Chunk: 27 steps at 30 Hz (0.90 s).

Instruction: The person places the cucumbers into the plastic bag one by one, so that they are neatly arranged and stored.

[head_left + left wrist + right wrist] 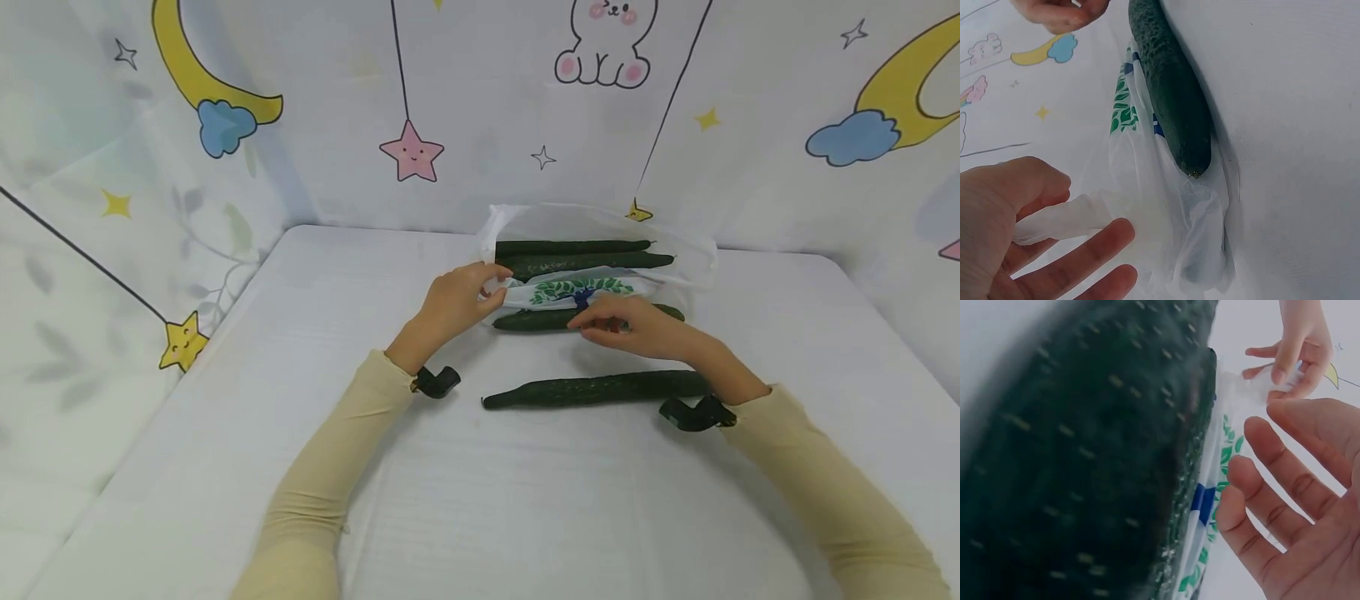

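A translucent plastic bag (517, 294) with green leaf print lies toward the back of the table. My left hand (459, 302) pinches the bag's left edge between thumb and fingers; bunched plastic shows there in the left wrist view. Two dark green cucumbers (600, 264) lie at the bag's rear, seemingly within it. Along its near side lies another cucumber (1179, 106); whether the film covers it I cannot tell. Over this cucumber hovers my right hand (637, 325), its fingers loosely bent and, in the right wrist view, holding nothing.
Closer to me, a long cucumber (592, 390) lies crosswise on the white table (480, 500), partly under my right forearm. Behind the table hangs a printed cloth (480, 100) with stars and moons. Each wrist wears a black camera (438, 382).
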{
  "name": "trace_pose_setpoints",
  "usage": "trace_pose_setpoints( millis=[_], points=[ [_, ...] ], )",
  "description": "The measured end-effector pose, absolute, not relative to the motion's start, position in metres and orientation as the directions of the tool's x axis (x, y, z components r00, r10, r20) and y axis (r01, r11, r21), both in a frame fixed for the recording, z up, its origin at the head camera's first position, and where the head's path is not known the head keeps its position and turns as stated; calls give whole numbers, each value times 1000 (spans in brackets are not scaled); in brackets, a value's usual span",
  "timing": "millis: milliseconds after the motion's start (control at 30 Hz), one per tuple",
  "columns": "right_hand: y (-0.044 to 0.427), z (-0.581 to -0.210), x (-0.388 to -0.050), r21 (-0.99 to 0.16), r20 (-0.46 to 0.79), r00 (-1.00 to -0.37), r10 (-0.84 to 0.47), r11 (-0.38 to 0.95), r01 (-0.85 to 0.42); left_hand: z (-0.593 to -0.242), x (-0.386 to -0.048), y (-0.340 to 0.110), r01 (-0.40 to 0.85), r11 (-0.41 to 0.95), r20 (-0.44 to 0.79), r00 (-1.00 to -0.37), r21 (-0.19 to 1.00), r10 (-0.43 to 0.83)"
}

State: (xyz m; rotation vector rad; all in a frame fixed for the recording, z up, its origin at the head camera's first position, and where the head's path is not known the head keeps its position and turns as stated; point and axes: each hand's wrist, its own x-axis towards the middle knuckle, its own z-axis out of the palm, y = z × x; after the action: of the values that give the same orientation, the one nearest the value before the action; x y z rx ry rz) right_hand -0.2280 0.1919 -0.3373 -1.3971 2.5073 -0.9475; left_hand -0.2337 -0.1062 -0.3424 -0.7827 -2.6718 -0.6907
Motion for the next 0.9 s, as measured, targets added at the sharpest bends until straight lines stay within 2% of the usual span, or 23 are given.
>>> trace_pose_setpoints(
  millis=[400,567,900],
  points=[
    [206,-353,-218,-632,135,-604,-786,401,-663,-343,-233,-105,564,743,380,-816,360,436],
    [209,-357,-215,-655,89,-588,-804,397,-643,-345,-234,-104,571,737,386,-812,362,439],
    [211,-352,-208,-688,-96,-553,-828,457,-564,-344,-233,-104,564,740,372,-818,366,439]
  ],
)
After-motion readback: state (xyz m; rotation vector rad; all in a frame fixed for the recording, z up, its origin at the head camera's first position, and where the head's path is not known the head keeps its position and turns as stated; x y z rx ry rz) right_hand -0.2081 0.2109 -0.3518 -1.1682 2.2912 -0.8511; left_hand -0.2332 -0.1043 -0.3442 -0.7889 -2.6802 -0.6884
